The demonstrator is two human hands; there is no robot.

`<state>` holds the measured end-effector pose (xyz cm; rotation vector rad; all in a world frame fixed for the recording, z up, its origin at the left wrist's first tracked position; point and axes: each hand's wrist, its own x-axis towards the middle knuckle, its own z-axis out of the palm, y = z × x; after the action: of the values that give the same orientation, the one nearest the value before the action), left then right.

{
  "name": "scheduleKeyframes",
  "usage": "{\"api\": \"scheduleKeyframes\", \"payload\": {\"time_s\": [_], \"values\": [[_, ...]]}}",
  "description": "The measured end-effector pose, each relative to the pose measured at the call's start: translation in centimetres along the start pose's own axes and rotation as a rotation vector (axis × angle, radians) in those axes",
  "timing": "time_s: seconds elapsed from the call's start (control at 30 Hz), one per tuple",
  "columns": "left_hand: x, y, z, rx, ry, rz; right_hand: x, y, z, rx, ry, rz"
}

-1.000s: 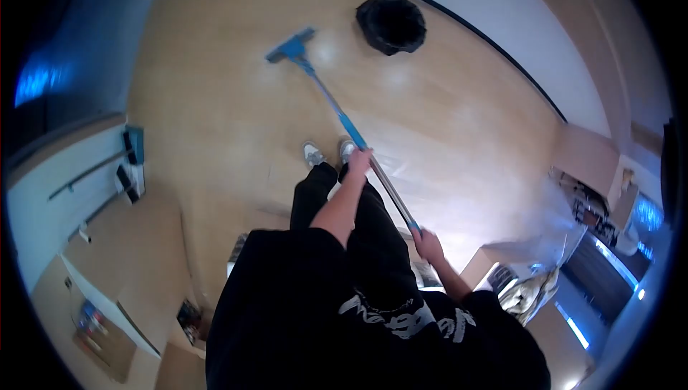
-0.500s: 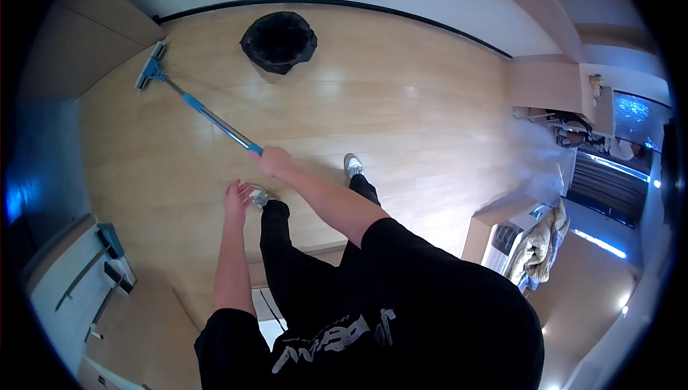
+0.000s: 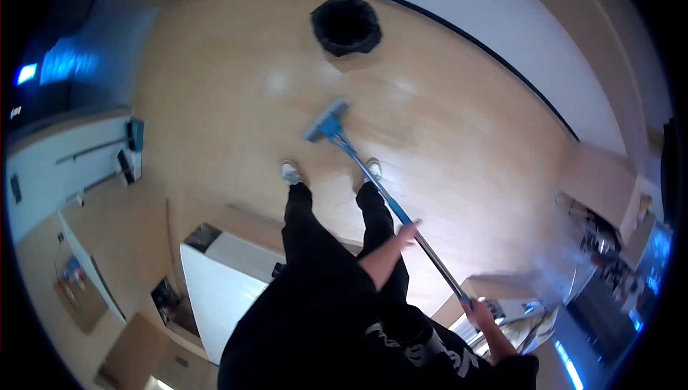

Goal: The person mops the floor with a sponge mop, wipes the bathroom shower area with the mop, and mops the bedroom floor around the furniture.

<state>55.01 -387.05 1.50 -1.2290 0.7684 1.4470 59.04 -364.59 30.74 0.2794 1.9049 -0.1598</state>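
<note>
A mop (image 3: 392, 205) with a metal pole, blue sleeves and a flat blue-and-grey head (image 3: 327, 122) slants across the floor in front of me. The head, blurred, is on the floor ahead of my shoes. Near the top end of the pole, my right hand (image 3: 479, 313) is closed around the blue grip. My left hand (image 3: 408, 234) is at the blue sleeve partway down, fingers curled about the pole, slightly smeared by motion.
A black-lined trash bin (image 3: 347, 27) stands on the wooden floor (image 3: 222, 103) near the far wall. Behind my legs at left is a white-topped cabinet (image 3: 229, 268). Shelves and a desk (image 3: 598, 182) stand to the right.
The mop head has swung from the far left corner to just ahead of my feet. My right hand has drawn back, and my left hand has come onto the pole. My view has turned.
</note>
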Motion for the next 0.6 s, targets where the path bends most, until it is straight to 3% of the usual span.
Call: {"api": "scheduleKeyframes", "payload": {"time_s": [0.03,0.13,0.2,0.3,0.47,0.6], "values": [[1.4,-2.1,2.5,-0.123,-0.019,-0.046,-2.0,0.5,-1.3,-0.108,0.005,0.057],[0.0,-2.8,6.7,-0.562,0.06,-0.039,-2.8,0.6,-5.6,-0.058,0.007,-0.087],[-1.1,1.1,6.0,-0.642,0.026,-0.002,0.3,1.5,-7.5,-0.202,0.084,-0.182],[-2.7,6.3,2.2,-0.724,-0.056,0.085,2.8,-5.3,-12.1,-0.371,0.094,-0.174],[-4.0,14.5,-11.7,-0.996,0.06,0.335,8.4,-23.2,-15.2,-0.565,0.115,-0.359],[-5.2,15.5,-29.6,-1.033,-0.078,0.638,8.0,-41.2,-9.3,-0.483,-0.09,-0.274]]}}
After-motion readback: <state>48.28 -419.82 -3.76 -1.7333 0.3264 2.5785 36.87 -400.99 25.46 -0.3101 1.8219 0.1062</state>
